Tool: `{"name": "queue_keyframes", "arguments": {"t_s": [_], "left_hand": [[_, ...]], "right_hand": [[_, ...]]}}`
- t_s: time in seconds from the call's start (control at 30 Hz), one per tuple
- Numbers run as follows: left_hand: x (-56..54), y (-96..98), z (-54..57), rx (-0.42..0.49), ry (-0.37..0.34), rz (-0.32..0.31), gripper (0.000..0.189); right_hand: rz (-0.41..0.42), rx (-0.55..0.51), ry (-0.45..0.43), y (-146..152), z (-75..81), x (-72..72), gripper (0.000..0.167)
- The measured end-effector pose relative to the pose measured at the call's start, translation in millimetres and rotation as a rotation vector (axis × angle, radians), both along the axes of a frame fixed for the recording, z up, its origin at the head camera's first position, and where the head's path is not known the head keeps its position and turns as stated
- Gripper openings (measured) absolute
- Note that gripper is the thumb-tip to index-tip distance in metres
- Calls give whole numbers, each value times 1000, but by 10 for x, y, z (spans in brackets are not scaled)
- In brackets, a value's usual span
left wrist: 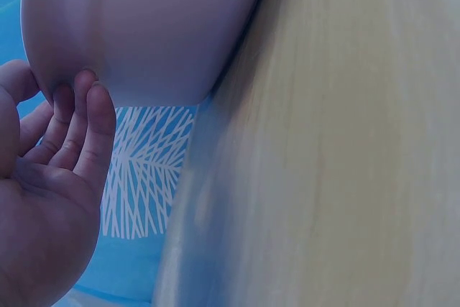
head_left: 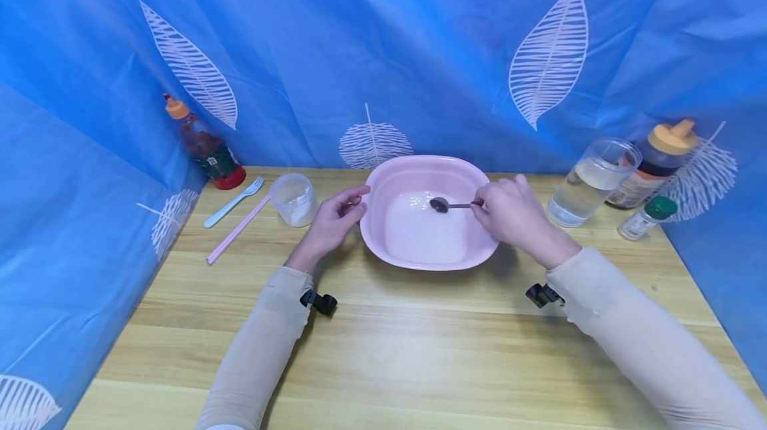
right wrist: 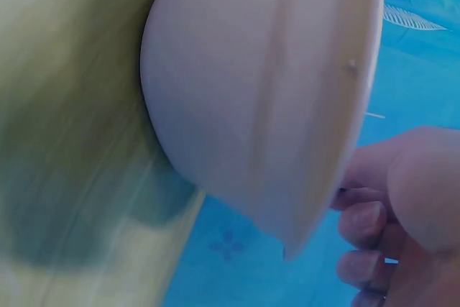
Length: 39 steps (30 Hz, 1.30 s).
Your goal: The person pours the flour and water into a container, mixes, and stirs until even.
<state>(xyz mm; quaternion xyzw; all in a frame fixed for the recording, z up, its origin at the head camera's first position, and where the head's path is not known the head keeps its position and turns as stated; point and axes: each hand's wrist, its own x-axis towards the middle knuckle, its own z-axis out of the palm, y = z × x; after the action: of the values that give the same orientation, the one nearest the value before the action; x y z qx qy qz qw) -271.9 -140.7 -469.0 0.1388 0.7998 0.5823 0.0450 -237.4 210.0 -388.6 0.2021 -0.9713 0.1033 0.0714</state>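
A pink plastic basin (head_left: pixel 383 257) stands in the middle of the table, with glints over its pale bottom. At its left rim is my left hand (head_left: pixel 334 220); in the left wrist view, the thumb and fingers (left wrist: pixel 99 116) grip the edge, fingertips against the outer wall. My right hand (head_left: pixel 509 207) reaches over the right rim and pinches the handle of a small dark spoon (head_left: pixel 440 205). The spoon's bowl hangs over the inside of the basin. In the right wrist view, the basin's wall (right wrist: pixel 230 70) hides the spoon.
Left of the basin are a clear plastic cup (head_left: pixel 293 200) with white contents, a pink straw (head_left: pixel 238 229), a light-blue fork (head_left: pixel 232 204) and a red sauce bottle (head_left: pixel 206 147). At right stand a glass of water (head_left: pixel 590 184), a dark sauce bottle (head_left: pixel 650 167) and a green-capped jar (head_left: pixel 647 218).
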Motion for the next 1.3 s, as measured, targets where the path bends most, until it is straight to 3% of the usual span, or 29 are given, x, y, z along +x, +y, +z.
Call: {"name": "queue_keyframes", "arguments": {"t_s": [0.1,0.23,0.43,0.53,0.63,0.97,1.3], "left_hand": [[1,-2,9,3,4,-1,44],[5,-1,17,4,7,-4,45],[-4,-4,-1,6,6,2,44],[-6,-5,-6,8,8,5,44],[-4,-5,-8,10,12,6,43],[17,17,30,12,11,-3,44],[11,13,33,9,-8,0,45]], "right_hand": [[8,32,6,52,49,23,11],[45,18,-67,90,115,80,10],[192,-57,-227,41,159,181,9],[278,-82,-247,-26,126,204,12],[312,-102,-253,-118,74,205,13],[138,-85,-184,-369,-38,9,13],[-48,60,-121,-63,81,-101,17]]}}
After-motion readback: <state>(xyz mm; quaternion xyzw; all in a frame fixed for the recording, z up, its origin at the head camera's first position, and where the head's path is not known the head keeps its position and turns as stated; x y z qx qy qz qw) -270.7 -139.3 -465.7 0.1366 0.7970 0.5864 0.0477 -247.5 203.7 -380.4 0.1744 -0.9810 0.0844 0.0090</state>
